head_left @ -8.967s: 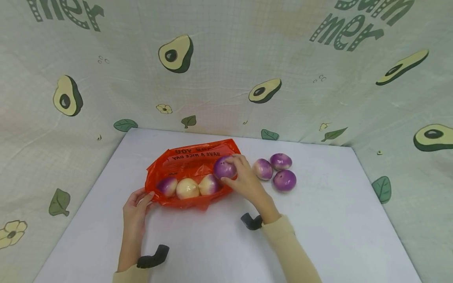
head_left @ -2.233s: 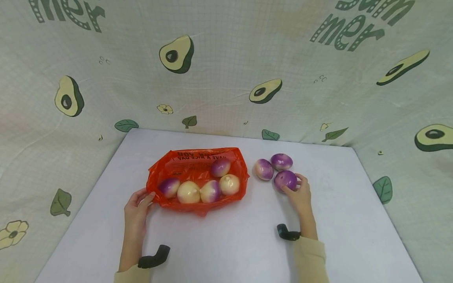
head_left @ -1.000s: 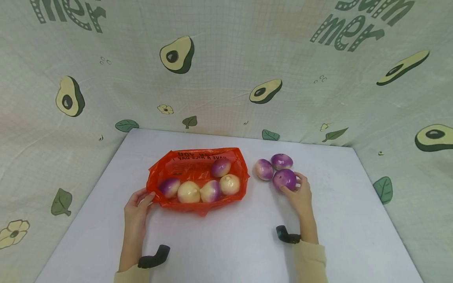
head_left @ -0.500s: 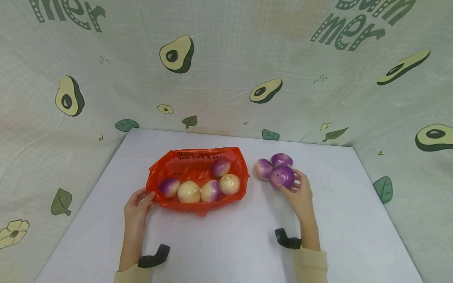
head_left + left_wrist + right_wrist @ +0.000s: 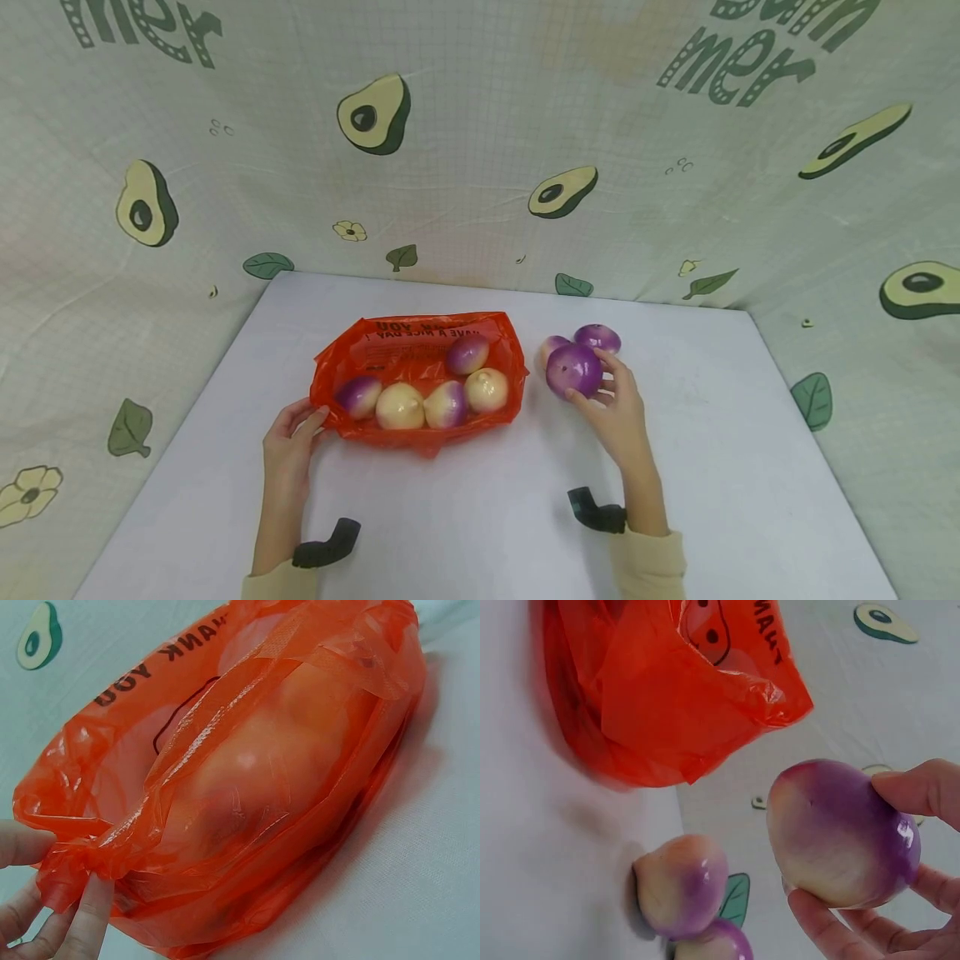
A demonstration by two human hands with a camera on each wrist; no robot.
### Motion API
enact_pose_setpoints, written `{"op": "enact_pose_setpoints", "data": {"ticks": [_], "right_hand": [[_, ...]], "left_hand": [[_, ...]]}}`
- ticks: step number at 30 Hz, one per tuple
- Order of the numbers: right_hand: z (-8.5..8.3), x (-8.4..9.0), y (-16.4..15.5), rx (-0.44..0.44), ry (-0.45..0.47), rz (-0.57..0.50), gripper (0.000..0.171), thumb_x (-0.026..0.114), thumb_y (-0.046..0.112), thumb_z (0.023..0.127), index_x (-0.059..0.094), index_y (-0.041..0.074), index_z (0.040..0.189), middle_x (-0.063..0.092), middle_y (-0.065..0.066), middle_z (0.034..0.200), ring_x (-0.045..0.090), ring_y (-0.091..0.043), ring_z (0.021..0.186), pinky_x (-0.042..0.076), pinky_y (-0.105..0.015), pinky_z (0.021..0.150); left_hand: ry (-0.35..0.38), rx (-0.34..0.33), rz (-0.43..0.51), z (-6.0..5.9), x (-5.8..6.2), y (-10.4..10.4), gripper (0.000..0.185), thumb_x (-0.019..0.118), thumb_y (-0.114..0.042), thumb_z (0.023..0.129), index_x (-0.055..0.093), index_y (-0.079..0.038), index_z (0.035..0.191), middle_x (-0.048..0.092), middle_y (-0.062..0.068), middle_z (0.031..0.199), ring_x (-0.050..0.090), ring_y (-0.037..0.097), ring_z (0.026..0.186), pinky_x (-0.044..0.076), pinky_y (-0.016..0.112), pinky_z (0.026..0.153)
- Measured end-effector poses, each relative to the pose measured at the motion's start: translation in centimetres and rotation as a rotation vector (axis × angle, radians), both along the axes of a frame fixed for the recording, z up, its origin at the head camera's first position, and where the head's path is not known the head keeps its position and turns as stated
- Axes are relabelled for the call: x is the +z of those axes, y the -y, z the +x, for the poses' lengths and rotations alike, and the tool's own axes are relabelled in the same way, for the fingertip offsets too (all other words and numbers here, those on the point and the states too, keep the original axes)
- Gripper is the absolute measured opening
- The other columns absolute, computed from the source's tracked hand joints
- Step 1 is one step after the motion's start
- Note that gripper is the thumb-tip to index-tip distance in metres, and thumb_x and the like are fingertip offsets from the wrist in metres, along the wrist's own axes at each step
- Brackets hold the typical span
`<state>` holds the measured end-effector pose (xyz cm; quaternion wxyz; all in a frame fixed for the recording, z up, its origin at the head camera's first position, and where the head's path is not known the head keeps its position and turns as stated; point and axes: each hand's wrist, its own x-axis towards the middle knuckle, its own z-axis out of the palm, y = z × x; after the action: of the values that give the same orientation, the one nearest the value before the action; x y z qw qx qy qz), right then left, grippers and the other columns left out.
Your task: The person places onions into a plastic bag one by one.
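My right hand (image 5: 617,408) has its fingers curled round a purple onion (image 5: 574,371), thumb on one side and fingertips (image 5: 832,930) underneath, holding it clear of the bench (image 5: 712,467). It sits just right of the orange bag (image 5: 390,350), close above the two loose onions (image 5: 597,337) on the bench.

My left hand (image 5: 288,433) pinches the bag's near-left corner; in the left wrist view the film is bunched between thumb and fingers (image 5: 82,915). Five onions (image 5: 400,406) lie inside the bag.

Risks, as I judge them:
- The skin looks glossy and the hold is on fingertips only. Loose pressure could let the onion slip out and roll along the bench.
- The bag mouth is limp and partly folded on the right side. The onion could catch that fold and push the film shut.
- My left pinch holds one corner only. A hard drop-in could tug it free or nudge the nearest onions toward the open edge.
- Dropping the wrist could knock the two loose onions below and set them rolling.
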<state>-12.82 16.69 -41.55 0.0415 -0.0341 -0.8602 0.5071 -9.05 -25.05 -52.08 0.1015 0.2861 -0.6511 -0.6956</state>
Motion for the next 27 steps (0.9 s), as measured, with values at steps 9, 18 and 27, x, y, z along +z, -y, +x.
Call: {"op": "enact_pose_setpoints", "data": {"ticks": [9,18,27], "right_hand": [[0.1,0.8,1.6,0.076,-0.055,-0.008,0.072,0.075,0.022,0.078,0.036,0.018,0.139,0.042,-0.012,0.134,0.048,-0.025,0.112,0.048,-0.046,0.095],[0.3,1.4,4.2,0.188,-0.055,-0.041,0.070,0.074,0.023,0.079,0.037,0.021,0.138,0.041,-0.007,0.136,0.048,-0.025,0.119,0.048,-0.043,0.096],[0.2,1.2,7.1,0.311,-0.073,-0.001,0.068,0.073,0.021,0.080,0.038,0.023,0.139,0.042,-0.005,0.137,0.049,-0.026,0.120,0.049,-0.044,0.094]], "left_hand": [[-0.021,-0.031,-0.008,0.3,1.0,-0.2,0.053,0.071,-0.043,0.079,0.056,-0.016,0.122,0.057,-0.002,0.110,0.060,0.009,0.093,0.053,0.015,0.073],[-0.007,-0.002,0.022,-0.1,0.1,0.0,0.057,0.073,-0.044,0.075,0.056,-0.016,0.122,0.056,-0.001,0.112,0.060,0.010,0.094,0.053,0.015,0.072],[-0.002,-0.005,0.035,0.0,0.6,-0.2,0.056,0.073,-0.044,0.076,0.056,-0.017,0.121,0.056,-0.002,0.112,0.061,0.009,0.093,0.053,0.015,0.073]]}}
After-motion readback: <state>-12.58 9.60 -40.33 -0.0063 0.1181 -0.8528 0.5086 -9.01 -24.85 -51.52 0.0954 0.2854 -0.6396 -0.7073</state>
